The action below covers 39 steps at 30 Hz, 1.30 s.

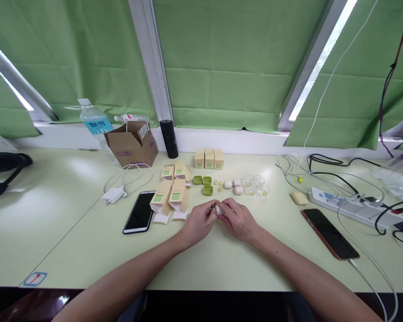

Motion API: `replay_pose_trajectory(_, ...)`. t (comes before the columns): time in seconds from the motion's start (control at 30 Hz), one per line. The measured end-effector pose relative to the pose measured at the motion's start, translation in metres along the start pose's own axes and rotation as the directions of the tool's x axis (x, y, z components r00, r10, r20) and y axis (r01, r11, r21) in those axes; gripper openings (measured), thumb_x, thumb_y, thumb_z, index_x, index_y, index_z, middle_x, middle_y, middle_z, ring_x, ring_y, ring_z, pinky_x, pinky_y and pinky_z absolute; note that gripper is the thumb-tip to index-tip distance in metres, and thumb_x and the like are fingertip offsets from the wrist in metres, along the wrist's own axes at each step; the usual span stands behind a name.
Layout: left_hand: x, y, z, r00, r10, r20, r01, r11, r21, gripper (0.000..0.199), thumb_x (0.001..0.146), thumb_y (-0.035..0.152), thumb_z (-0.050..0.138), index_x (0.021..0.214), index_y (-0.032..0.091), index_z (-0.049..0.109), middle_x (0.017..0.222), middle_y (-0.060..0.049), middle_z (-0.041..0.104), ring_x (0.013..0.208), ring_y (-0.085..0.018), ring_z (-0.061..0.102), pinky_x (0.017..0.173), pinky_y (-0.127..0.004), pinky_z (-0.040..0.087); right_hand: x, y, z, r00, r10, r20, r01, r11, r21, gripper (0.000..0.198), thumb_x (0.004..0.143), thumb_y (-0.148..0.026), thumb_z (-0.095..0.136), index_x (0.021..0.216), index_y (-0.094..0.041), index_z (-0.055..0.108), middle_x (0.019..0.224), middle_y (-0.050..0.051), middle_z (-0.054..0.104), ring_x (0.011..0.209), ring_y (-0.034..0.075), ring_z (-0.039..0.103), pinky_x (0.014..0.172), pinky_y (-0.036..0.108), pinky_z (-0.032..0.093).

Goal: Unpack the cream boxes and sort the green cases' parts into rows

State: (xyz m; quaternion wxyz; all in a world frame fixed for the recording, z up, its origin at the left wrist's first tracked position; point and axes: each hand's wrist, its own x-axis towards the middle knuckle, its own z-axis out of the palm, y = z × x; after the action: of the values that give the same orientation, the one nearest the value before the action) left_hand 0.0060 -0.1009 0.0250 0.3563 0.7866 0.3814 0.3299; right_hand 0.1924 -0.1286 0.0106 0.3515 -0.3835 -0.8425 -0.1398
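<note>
My left hand (pixel 199 222) and my right hand (pixel 237 219) meet at the middle of the pale green table (pixel 70 214), both closed on one small white case (pixel 218 209) with something small and green at its top. Just beyond my fingers lie two more white cases (pixel 233 186), three green cases (pixel 203 183) and several clear plastic trays (pixel 257 185). To the left of my left hand stand opened tan cartons (pixel 170 197). Three closed tan boxes (pixel 208 158) sit in a row farther back.
A black phone (pixel 140 211) lies left of the cartons, beside a white charger and cable (pixel 116 192). A cardboard box (pixel 132 144), water bottle (pixel 96 123) and black cylinder (pixel 168 138) stand at the back. Right: a red-cased phone (pixel 329 233), power strip (pixel 352 206), cables.
</note>
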Motion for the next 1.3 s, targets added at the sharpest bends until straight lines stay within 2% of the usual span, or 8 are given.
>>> replay_pose_trajectory(0.2, 0.0, 0.0, 0.001, 1.0, 0.006, 0.002, -0.006, 0.999, -0.036, 0.029, 0.095, 0.024, 0.043, 0.105, 0.02, 0.07, 0.079, 0.0, 0.069, 0.066, -0.014, 0.06, 0.065, -0.026, 0.049, -0.001, 0.001, -0.001, 1.0, 0.026, -0.007, -0.026, 0.999, 0.022, 0.034, 0.103, -0.023, 0.046, 0.136, -0.016, 0.051, 0.101, 0.012, 0.063, 0.079, 0.019, 0.065, 0.055, 0.028, 0.054)
replay_pose_trajectory(0.3, -0.002, -0.003, 0.002, 1.0, 0.018, -0.016, -0.02, 0.992, -0.127, 0.036, 0.098, 0.033, 0.048, 0.125, 0.019, 0.065, 0.102, -0.007, 0.074, 0.081, -0.018, 0.068, 0.072, -0.029, 0.056, -0.003, 0.004, -0.002, 0.998, 0.05, -0.03, -0.047, 0.995, 0.087, 0.035, 0.102, -0.023, 0.048, 0.137, -0.017, 0.05, 0.105, 0.013, 0.062, 0.087, 0.022, 0.066, 0.059, 0.029, 0.058)
replay_pose_trajectory(0.4, -0.004, -0.007, 0.001, 0.998, 0.068, -0.013, -0.069, 0.996, -0.062, 0.045, 0.094, 0.037, 0.058, 0.134, 0.018, 0.059, 0.12, -0.011, 0.07, 0.091, -0.02, 0.068, 0.073, -0.031, 0.058, -0.004, 0.007, -0.003, 0.997, 0.073, -0.031, -0.066, 0.983, 0.173, 0.036, 0.102, -0.023, 0.049, 0.138, -0.02, 0.049, 0.108, 0.013, 0.061, 0.093, 0.023, 0.066, 0.068, 0.034, 0.062)
replay_pose_trajectory(0.57, -0.002, -0.012, -0.003, 0.994, 0.111, 0.017, -0.112, 0.987, 0.115, 0.044, 0.087, 0.031, 0.068, 0.129, 0.021, 0.061, 0.097, -0.004, 0.07, 0.083, -0.02, 0.064, 0.081, -0.036, 0.055, -0.005, 0.009, -0.004, 0.992, 0.125, 0.009, -0.122, 0.946, 0.301, 0.035, 0.1, -0.021, 0.051, 0.135, -0.022, 0.051, 0.11, 0.012, 0.06, 0.097, 0.024, 0.065, 0.076, 0.039, 0.064)
replay_pose_trajectory(0.73, 0.0, -0.009, -0.003, 0.987, 0.162, -0.006, -0.16, 0.978, 0.13, 0.036, 0.089, 0.026, 0.065, 0.124, 0.021, 0.06, 0.1, -0.005, 0.068, 0.09, -0.021, 0.063, 0.091, -0.038, 0.051, -0.005, 0.008, -0.002, 0.98, 0.2, 0.007, -0.187, 0.905, 0.383, 0.031, 0.099, -0.023, 0.052, 0.13, -0.024, 0.055, 0.112, 0.012, 0.062, 0.098, 0.023, 0.066, 0.074, 0.038, 0.065)
replay_pose_trajectory(0.93, 0.002, -0.013, -0.003, 1.0, 0.021, -0.012, -0.019, 0.992, 0.121, 0.029, 0.087, 0.027, 0.065, 0.115, 0.021, 0.063, 0.094, -0.003, 0.068, 0.086, -0.022, 0.063, 0.084, -0.036, 0.052, 0.002, 0.013, -0.016, 0.911, 0.349, -0.217, -0.248, 0.888, 0.386, 0.024, 0.098, -0.025, 0.057, 0.122, -0.024, 0.06, 0.111, 0.011, 0.064, 0.101, 0.024, 0.066, 0.075, 0.037, 0.063)
replay_pose_trajectory(1.07, 0.005, -0.02, -0.002, 0.995, -0.059, -0.086, 0.066, 0.995, 0.081, 0.038, 0.084, 0.029, 0.068, 0.121, 0.022, 0.063, 0.096, -0.002, 0.069, 0.091, -0.022, 0.064, 0.086, -0.036, 0.052, 0.006, 0.031, -0.026, 0.863, 0.411, -0.294, -0.339, 0.902, 0.267, 0.024, 0.095, -0.031, 0.065, 0.118, -0.026, 0.066, 0.11, 0.009, 0.065, 0.1, 0.025, 0.065, 0.079, 0.04, 0.061)
replay_pose_trajectory(1.3, 0.002, -0.019, 0.002, 0.995, -0.024, -0.1, 0.031, 0.997, 0.077, 0.042, 0.083, 0.024, 0.068, 0.124, 0.023, 0.061, 0.103, -0.003, 0.071, 0.094, -0.022, 0.064, 0.093, -0.04, 0.05, 0.001, 0.066, 0.0, 0.955, 0.282, -0.093, -0.291, 0.952, -0.099, 0.029, 0.093, -0.03, 0.066, 0.121, -0.021, 0.066, 0.106, 0.011, 0.073, 0.106, 0.032, 0.06, 0.089, 0.05, 0.053)
